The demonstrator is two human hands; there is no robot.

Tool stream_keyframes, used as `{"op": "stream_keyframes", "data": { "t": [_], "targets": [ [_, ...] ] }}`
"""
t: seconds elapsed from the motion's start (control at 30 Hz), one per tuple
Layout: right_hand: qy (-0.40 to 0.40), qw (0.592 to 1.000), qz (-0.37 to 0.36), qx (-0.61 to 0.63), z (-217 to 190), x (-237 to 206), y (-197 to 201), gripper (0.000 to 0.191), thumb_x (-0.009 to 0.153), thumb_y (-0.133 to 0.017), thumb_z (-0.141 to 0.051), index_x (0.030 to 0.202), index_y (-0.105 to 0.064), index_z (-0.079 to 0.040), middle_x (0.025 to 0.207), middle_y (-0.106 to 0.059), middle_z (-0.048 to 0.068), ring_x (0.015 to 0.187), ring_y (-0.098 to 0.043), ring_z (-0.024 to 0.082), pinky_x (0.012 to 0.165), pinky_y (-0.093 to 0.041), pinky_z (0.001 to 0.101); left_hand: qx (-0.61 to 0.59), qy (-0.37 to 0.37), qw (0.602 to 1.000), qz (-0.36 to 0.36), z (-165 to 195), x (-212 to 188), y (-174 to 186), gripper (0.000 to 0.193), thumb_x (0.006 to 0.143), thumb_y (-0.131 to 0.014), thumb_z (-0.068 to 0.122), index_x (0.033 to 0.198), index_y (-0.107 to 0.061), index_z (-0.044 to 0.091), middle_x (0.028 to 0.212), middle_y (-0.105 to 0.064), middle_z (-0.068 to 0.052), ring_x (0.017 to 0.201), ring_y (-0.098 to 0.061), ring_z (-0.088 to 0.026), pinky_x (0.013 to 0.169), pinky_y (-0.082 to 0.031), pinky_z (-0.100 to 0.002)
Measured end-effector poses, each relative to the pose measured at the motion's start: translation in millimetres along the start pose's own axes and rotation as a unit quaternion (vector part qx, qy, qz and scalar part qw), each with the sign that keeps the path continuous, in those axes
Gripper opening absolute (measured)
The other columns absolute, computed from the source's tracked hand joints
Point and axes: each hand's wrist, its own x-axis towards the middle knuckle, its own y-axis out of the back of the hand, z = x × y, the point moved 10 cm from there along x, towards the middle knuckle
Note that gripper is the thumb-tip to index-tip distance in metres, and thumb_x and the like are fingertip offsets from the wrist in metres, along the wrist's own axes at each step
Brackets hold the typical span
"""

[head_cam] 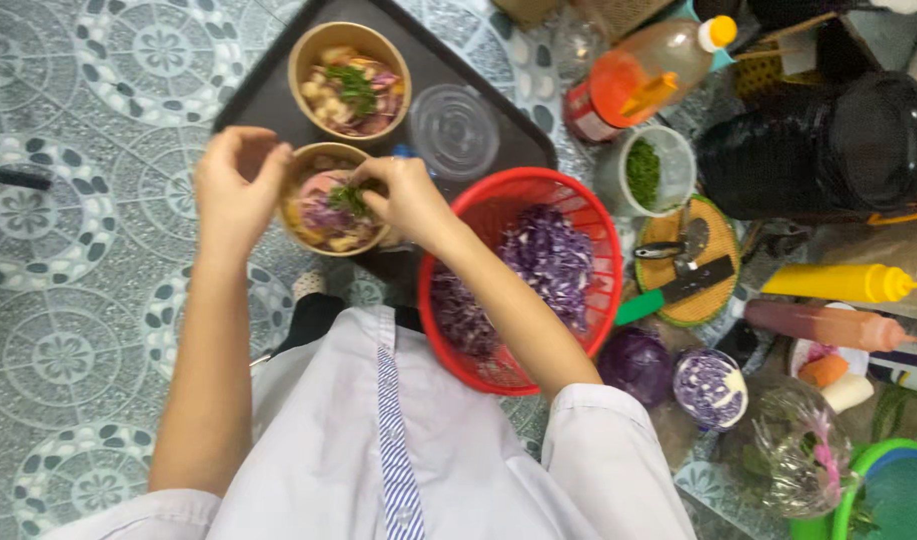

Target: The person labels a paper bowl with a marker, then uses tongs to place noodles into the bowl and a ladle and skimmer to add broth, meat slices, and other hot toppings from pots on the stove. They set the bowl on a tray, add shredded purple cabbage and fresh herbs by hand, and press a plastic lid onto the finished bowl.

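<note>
a person in a white shirt crouches over a patterned tile floor, dressing a paper bowl of salad that sits at the near edge of a dark tray. the right hand hovers just over the bowl's far rim, its fingertips pinched together on a tuft of chopped green herbs that touches the top of the filling. the left hand rests against the bowl's left rim, fingers curled loosely and not gripping anything that can be seen. a second bowl, already topped with greens, stands further back on the tray beside a clear plastic lid. just right of the working arm sits a red basket of shredded purple cabbage, and beyond it a clear tub of chopped herbs, a knife lying on a woven mat, and squeeze bottles in yellow and red-brown. judging by the pinch, the garnish looks best released low and centred, fingers easing apart slowly so the greens land in a neat mound, with the steadying hand keeping the light bowl from sliding.
</note>
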Motion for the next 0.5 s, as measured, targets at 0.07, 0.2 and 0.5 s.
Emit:
{"op": "stream_keyframes", "data": {
  "t": [0.07,0.2,0.5],
  "targets": [
    [0.042,0.998,0.013,-0.045,-10,7,-25,0.028,0.077,-0.07,0.003,0.105,-0.066,0.001,0.095,-0.073,0.024,0.092,-0.071,0.042,0.078,-0.057,0.0448,-0.012,0.021,1.0,-0.007,-23,0,6,0.021,0.099,-0.079,0.016,0.11,-0.07,0.001,0.104,-0.072,-0.01,0.094,-0.071,-0.017,0.083,-0.055,-0.031],
    [0.039,0.996,-0.005,-0.085,-7,7,-47,0.038,0.076,-0.059,0.011,0.113,-0.058,-0.001,0.102,-0.07,0.024,0.102,-0.069,0.046,0.085,-0.055,0.0492,-0.049,0.048,0.997,-0.027,-52,1,10,0.024,0.096,-0.078,0.019,0.109,-0.07,0.001,0.104,-0.073,-0.009,0.093,-0.072,-0.018,0.081,-0.056,-0.032],
    [-0.092,0.982,0.022,-0.166,1,2,-30,0.017,0.083,-0.075,-0.004,0.097,-0.067,-0.003,0.089,-0.074,0.02,0.085,-0.073,0.039,0.075,-0.058,0.0453,-0.015,0.021,0.995,-0.092,-51,2,-1,0.027,0.091,-0.079,0.021,0.106,-0.071,0.001,0.103,-0.072,-0.014,0.095,-0.073,-0.025,0.079,-0.056,-0.036]
  ]
}}
